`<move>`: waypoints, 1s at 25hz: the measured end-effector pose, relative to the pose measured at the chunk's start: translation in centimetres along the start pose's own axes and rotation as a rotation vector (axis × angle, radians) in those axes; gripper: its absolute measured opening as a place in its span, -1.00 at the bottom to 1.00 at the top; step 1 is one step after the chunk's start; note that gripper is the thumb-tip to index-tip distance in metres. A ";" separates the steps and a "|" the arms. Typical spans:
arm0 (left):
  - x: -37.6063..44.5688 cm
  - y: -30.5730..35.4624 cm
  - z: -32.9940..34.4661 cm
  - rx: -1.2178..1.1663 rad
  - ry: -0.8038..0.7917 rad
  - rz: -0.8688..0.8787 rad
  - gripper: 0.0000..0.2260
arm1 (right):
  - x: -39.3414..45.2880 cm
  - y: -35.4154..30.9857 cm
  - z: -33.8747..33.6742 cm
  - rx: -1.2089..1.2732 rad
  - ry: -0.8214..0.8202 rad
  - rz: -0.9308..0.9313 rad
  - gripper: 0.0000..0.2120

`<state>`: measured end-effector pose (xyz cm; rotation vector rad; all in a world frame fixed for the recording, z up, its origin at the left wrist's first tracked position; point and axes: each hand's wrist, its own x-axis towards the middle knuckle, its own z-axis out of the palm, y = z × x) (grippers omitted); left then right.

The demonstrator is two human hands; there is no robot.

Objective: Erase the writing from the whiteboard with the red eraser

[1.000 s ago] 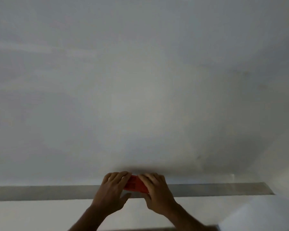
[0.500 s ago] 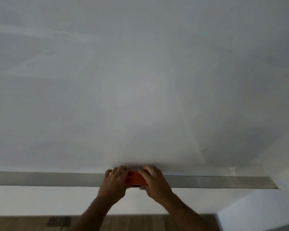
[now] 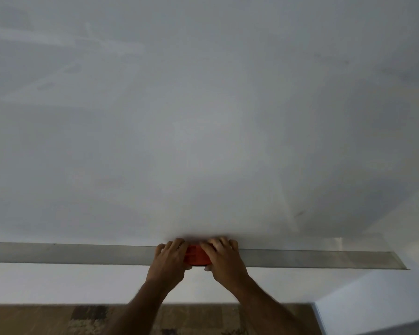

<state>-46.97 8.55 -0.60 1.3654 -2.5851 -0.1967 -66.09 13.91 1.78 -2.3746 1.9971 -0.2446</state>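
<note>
Whiteboard (image 3: pixel 203 117) fills nearly the whole view, pale grey-white w/ faint smeary streaks up toward its top-left and a small dark tick mark low on the right side. Can't make out any readable writing on it, just haze.

Using the metal tray (image 3: pixel 70 253) along the board's bottom edge as the landmark: it's a long grey strip running left to right, ending in a slanted cut at its right end. Below the tray is plain white wall (image 3: pixel 58 284), and below that a strip of brownish patterned floor (image 3: pixel 46 320). Right of the tray's end another white surface angles in, prob a corner.

Red eraser (image 3: pixel 196 257) sits at about the middle of the tray, right where the tray meets the board's lower edge. Only its middle bit shows, ribbed-looking, rest is covered by fingers.

Left hand (image 3: pixel 168 261) is wrapped on the eraser's left end, fingers curled over the top toward the board. Right hand (image 3: pixel 224 259) is clamped on the right end the same way, thumb tucked under. Both hands are closed on it, one each side, nearly touching each other. Forearms come up from the bottom edge, crossing the floor strip and the wall to reach the tray.
</note>
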 end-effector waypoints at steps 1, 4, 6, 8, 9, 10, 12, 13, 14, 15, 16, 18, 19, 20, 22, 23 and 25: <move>0.0 0.0 0.1 0.000 -0.006 -0.003 -0.33 | 0.0 -0.1 0.1 0.000 -0.008 0.007 -0.20; 0.1 0.0 0.3 0.002 -0.023 -0.004 -0.32 | 0.0 -0.3 0.6 0.007 -0.024 0.019 -0.21; 0.1 -0.1 0.5 -0.003 -0.024 -0.002 -0.32 | 0.0 -0.4 0.8 -0.002 -0.030 0.019 -0.21; -0.1 -0.1 0.7 0.001 -0.027 -0.003 -0.34 | 0.1 -0.5 1.0 -0.019 -0.024 0.017 -0.20; -0.3 -0.1 1.0 0.003 -0.018 0.003 -0.35 | 0.1 -0.4 1.1 -0.021 -0.034 0.022 -0.20; -0.4 -0.1 1.1 0.005 -0.017 0.005 -0.36 | 0.1 -0.4 1.3 -0.027 -0.025 0.023 -0.20; -0.6 0.1 1.3 0.019 -0.014 0.007 -0.40 | 0.1 -0.4 1.4 -0.047 -0.028 0.021 -0.21; -0.6 0.1 1.6 0.027 0.000 0.007 -0.41 | 0.0 -0.5 1.3 -0.049 -0.045 0.020 -0.22; -0.7 0.2 1.7 0.035 0.002 0.002 -0.41 | 0.0 -0.5 1.5 -0.056 -0.037 0.011 -0.23; -0.8 0.2 1.8 0.044 0.015 -0.005 -0.41 | -0.1 -0.6 1.5 -0.050 -0.036 0.012 -0.24; -0.8 0.3 1.7 0.057 0.008 -0.011 -0.41 | -0.1 -0.6 1.5 -0.043 -0.033 0.011 -0.25; -1.0 0.5 1.9 0.081 0.009 -0.013 -0.40 | -0.4 -0.8 1.6 -0.012 -0.044 0.031 -0.30; -1.1 0.7 1.8 0.086 0.008 -0.019 -0.38 | -0.5 -0.8 1.5 -0.007 -0.048 0.043 -0.33; -1.3 0.8 1.7 0.101 -0.012 -0.031 -0.36 | -0.6 -0.7 1.8 -0.019 -0.033 0.045 -0.34; -1.5 0.9 1.5 0.098 0.020 -0.041 -0.32 | -1.0 -0.7 1.5 0.005 -0.012 0.032 -0.34; -1.6 1.0 1.2 0.094 0.051 -0.038 -0.32 | -1.3 -0.5 1.3 0.041 0.017 0.019 -0.33; -1.6 1.2 0.7 0.083 0.094 -0.022 -0.37 | -2.0 0.0 0.6 0.138 0.058 0.052 -0.35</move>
